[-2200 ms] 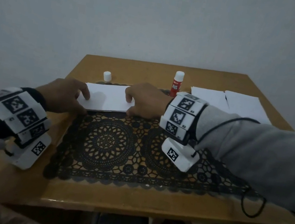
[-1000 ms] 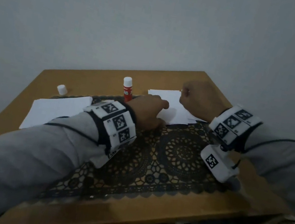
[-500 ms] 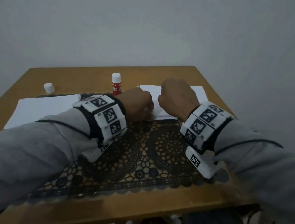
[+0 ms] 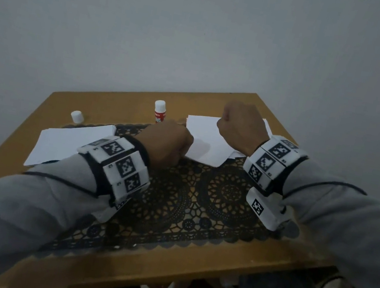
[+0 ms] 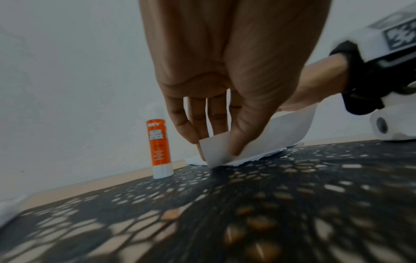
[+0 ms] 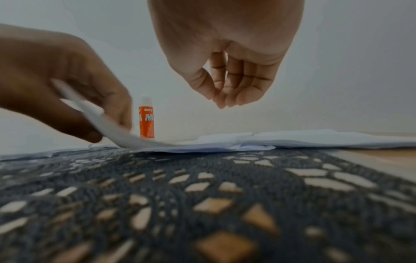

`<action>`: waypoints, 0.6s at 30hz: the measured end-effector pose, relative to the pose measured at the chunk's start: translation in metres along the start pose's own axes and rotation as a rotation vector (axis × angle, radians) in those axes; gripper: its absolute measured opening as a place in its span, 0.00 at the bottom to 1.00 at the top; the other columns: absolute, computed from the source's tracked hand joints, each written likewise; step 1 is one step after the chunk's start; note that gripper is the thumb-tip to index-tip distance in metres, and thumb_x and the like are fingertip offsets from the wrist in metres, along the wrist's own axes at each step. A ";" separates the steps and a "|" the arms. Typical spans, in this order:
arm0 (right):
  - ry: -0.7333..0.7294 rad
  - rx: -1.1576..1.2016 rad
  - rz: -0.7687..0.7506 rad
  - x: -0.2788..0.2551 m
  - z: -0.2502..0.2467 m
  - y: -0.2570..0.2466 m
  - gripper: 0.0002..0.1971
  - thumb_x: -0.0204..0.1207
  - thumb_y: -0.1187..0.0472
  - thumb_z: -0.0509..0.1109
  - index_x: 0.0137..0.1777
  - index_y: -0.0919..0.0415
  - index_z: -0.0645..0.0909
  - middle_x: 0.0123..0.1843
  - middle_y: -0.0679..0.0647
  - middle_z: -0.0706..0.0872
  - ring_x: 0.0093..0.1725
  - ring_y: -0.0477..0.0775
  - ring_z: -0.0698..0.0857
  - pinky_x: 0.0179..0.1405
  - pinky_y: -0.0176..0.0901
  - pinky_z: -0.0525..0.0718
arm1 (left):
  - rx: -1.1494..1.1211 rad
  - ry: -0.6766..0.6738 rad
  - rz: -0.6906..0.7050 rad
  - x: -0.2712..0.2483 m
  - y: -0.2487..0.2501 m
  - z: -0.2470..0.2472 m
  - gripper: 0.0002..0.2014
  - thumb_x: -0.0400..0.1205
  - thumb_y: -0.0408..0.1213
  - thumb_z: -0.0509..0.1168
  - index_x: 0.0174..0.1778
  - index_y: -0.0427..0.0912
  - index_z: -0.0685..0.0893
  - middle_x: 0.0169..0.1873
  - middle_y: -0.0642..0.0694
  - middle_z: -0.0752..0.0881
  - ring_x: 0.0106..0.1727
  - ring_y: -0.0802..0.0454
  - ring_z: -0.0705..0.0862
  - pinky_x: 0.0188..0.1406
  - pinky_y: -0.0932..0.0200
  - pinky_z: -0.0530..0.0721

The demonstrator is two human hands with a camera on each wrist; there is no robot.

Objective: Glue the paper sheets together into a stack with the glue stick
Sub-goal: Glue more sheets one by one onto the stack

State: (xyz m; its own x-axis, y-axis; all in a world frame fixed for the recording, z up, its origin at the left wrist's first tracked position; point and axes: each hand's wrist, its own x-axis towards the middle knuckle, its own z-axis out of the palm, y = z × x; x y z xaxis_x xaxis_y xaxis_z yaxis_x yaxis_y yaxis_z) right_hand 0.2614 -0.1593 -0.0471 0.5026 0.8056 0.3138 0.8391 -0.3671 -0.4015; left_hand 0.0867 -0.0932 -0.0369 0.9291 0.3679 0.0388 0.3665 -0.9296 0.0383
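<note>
Thin white top sheet (image 5: 252, 142), corner curled up off the loose pile of sheets (image 4: 206, 144), pinched between thumb and fingertips of the left hand (image 4: 167, 146). Above the pile, right hand (image 4: 240, 127), fingers loosely curled, holding nothing. Just beyond the left hand, upright orange-and-white glue stick (image 4: 159, 112), uncapped; small white cap (image 4: 77, 116) and glued stack (image 4: 67, 145) farther left. Underneath, black lace mat (image 4: 197, 208) on wooden table (image 4: 188, 260); plain grey wall (image 4: 203, 32) behind.

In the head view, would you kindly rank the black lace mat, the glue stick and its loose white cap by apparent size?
Largest to smallest:
1. Black lace mat, by far.
2. Glue stick, standing upright.
3. Loose white cap, lying apart from the stick.
</note>
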 end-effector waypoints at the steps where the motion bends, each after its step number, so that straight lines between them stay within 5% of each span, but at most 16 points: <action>1: -0.005 -0.005 -0.023 -0.001 0.001 -0.002 0.08 0.74 0.66 0.64 0.41 0.71 0.80 0.40 0.64 0.87 0.38 0.61 0.83 0.34 0.47 0.78 | -0.012 -0.007 0.005 -0.009 -0.005 0.000 0.06 0.77 0.28 0.65 0.41 0.43 0.84 0.42 0.48 0.86 0.46 0.50 0.83 0.44 0.60 0.78; 6: -0.052 -0.022 -0.111 -0.007 0.003 -0.009 0.08 0.75 0.64 0.64 0.42 0.69 0.80 0.41 0.62 0.86 0.43 0.64 0.84 0.42 0.55 0.84 | -0.026 -0.099 0.044 -0.053 -0.033 -0.003 0.13 0.75 0.24 0.66 0.38 0.51 0.79 0.44 0.55 0.83 0.49 0.56 0.79 0.52 0.63 0.77; 11: -0.100 -0.008 -0.165 -0.010 0.005 -0.010 0.06 0.75 0.64 0.66 0.37 0.63 0.80 0.40 0.56 0.86 0.43 0.59 0.83 0.44 0.54 0.84 | 0.005 -0.149 0.011 -0.087 -0.055 -0.005 0.15 0.73 0.20 0.62 0.39 0.48 0.81 0.44 0.56 0.80 0.51 0.57 0.77 0.52 0.66 0.76; 14: -0.149 -0.006 -0.241 -0.013 0.007 -0.018 0.04 0.76 0.62 0.68 0.47 0.62 0.82 0.41 0.52 0.84 0.47 0.57 0.82 0.46 0.48 0.81 | 0.000 -0.135 -0.004 -0.098 -0.064 -0.003 0.14 0.73 0.20 0.62 0.41 0.45 0.82 0.47 0.54 0.81 0.53 0.56 0.78 0.53 0.65 0.77; 18: -0.201 0.094 -0.185 -0.002 0.018 -0.037 0.19 0.74 0.54 0.75 0.62 0.60 0.80 0.50 0.50 0.80 0.50 0.54 0.81 0.49 0.44 0.79 | -0.006 -0.160 -0.018 -0.102 -0.069 -0.004 0.17 0.74 0.22 0.63 0.47 0.50 0.84 0.56 0.55 0.81 0.60 0.56 0.78 0.61 0.63 0.76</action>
State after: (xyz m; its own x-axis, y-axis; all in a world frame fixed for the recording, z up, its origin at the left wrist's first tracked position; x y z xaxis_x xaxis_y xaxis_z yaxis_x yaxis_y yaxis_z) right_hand 0.2256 -0.1394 -0.0481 0.2839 0.9341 0.2163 0.8850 -0.1684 -0.4340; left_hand -0.0340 -0.0667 -0.0392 0.9186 0.3760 -0.1219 0.3834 -0.9225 0.0436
